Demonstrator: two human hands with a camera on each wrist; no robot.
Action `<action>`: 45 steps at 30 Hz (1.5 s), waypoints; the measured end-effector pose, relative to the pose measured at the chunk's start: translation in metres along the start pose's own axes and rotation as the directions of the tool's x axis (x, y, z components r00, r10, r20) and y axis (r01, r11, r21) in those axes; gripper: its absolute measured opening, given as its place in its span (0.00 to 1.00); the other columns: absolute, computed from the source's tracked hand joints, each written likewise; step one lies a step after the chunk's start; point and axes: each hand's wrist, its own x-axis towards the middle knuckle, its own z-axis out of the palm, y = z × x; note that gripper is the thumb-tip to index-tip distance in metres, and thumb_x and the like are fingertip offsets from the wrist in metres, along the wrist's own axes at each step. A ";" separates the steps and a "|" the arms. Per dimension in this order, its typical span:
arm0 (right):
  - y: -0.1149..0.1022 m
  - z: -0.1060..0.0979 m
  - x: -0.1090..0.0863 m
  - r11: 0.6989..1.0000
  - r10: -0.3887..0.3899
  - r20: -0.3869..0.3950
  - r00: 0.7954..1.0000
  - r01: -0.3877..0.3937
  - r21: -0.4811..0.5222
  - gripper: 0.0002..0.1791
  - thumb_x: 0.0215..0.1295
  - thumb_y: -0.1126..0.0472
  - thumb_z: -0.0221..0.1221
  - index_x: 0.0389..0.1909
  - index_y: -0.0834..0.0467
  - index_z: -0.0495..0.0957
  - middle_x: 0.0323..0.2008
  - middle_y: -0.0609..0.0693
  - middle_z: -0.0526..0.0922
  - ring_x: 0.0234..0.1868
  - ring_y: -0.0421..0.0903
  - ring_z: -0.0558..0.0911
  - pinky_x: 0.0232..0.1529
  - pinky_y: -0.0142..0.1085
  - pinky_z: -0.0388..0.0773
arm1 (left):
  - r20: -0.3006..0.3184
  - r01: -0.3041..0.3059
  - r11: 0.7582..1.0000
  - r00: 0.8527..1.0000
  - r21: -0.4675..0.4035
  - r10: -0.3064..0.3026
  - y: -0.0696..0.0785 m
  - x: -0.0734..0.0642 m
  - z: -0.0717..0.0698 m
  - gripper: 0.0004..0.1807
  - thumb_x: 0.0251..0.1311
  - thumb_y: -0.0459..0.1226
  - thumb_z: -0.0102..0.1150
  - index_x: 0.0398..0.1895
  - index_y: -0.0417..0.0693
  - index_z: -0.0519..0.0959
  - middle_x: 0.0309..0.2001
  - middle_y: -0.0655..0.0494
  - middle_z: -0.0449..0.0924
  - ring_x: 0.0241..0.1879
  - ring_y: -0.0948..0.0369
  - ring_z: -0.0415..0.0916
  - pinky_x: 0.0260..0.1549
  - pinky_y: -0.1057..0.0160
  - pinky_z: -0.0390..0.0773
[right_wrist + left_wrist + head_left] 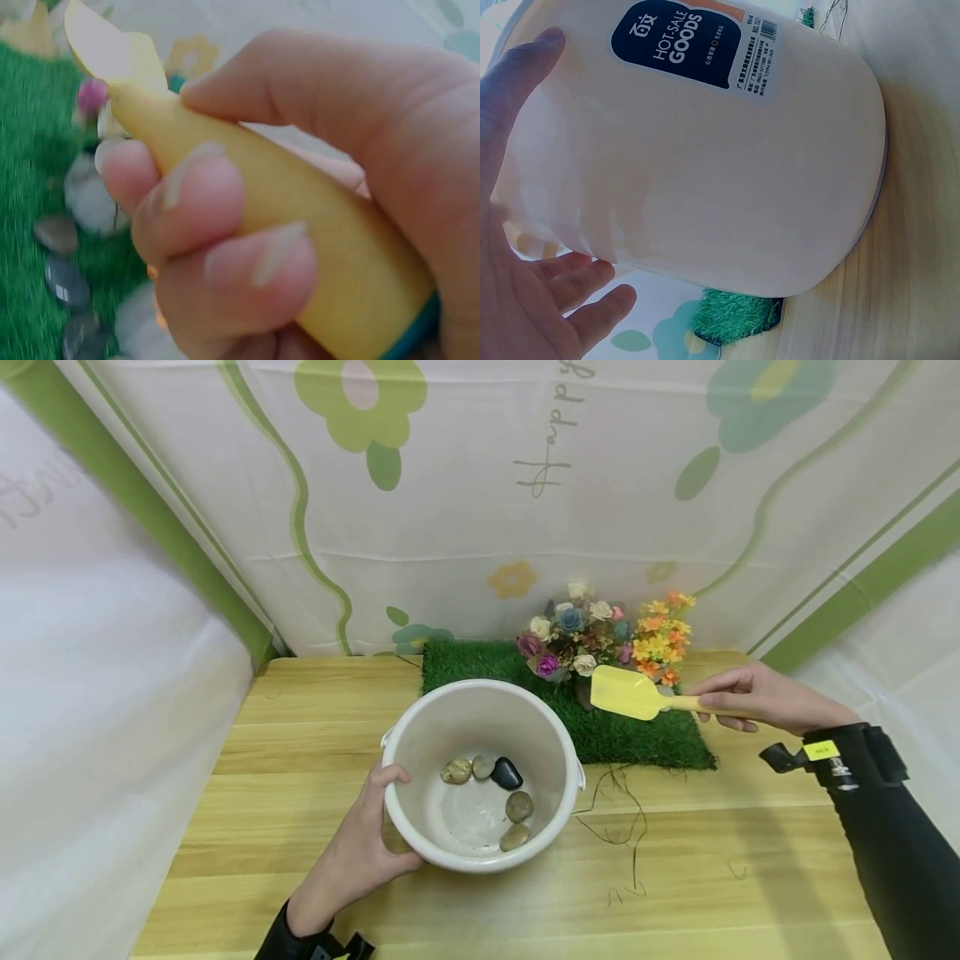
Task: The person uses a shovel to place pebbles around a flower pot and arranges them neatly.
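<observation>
My left hand [367, 835] grips the near left side of a white bucket [405, 810], one finger hooked over the rim. In the left wrist view the thumb [525, 67] lies against the bucket's outer wall [705, 187], which carries a dark label [679, 41]. Several stones lie on the bucket's floor, among them a black stone [507, 773] and a mottled tan stone [456, 771]. My right hand [757, 697] holds a small yellow shovel [626, 692] by its handle [300, 202], fingers wrapped round it. The blade points left, over the green turf mat.
Behind the bucket a turf mat [637, 743] lies on the wooden table [300, 752]. Mixed flowers [570, 627] and orange flowers [660, 639] stand on it. Stones [67, 281] lie on the turf. Thin dark strands [637, 827] lie right of the bucket. A printed curtain [465, 510] hangs behind.
</observation>
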 end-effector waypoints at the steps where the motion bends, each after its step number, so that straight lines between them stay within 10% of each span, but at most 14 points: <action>1: -0.005 0.001 0.003 1.000 -0.019 0.006 1.000 0.019 0.010 0.16 0.68 0.69 0.45 0.55 0.66 0.70 0.21 0.54 0.75 0.14 0.46 0.68 0.13 0.38 0.71 | 0.000 0.000 1.000 1.000 0.001 0.000 0.000 0.000 0.000 0.47 0.34 0.53 0.74 0.55 0.52 0.56 0.71 0.52 0.43 0.64 0.51 0.54 0.49 0.45 0.69; 26: -0.135 0.071 0.089 0.911 -0.025 0.218 0.976 0.112 -0.398 0.13 0.67 0.49 0.51 0.48 0.42 0.78 0.22 0.42 0.77 0.13 0.42 0.67 0.13 0.35 0.67 | -0.020 -0.033 0.999 0.999 -0.003 0.033 -0.003 0.001 0.001 0.46 0.34 0.49 0.74 0.55 0.54 0.56 0.71 0.50 0.44 0.63 0.49 0.54 0.48 0.43 0.69; 35: -0.164 0.100 0.117 0.831 -0.078 0.311 0.947 0.234 -0.505 0.10 0.66 0.56 0.53 0.45 0.46 0.80 0.40 0.36 0.80 0.38 0.31 0.75 0.41 0.31 0.73 | -0.008 -0.021 1.000 1.000 0.002 0.021 -0.004 0.001 0.000 0.45 0.35 0.51 0.74 0.55 0.52 0.56 0.71 0.50 0.44 0.63 0.49 0.54 0.48 0.46 0.70; 45: -0.179 0.132 0.143 0.756 0.009 0.321 0.947 0.204 -0.621 0.14 0.65 0.57 0.50 0.19 0.47 0.72 0.15 0.42 0.56 0.17 0.39 0.53 0.22 0.36 0.56 | -0.013 -0.021 1.000 1.000 0.006 0.021 -0.006 0.000 0.001 0.46 0.34 0.51 0.74 0.55 0.52 0.56 0.70 0.50 0.45 0.63 0.48 0.55 0.48 0.47 0.70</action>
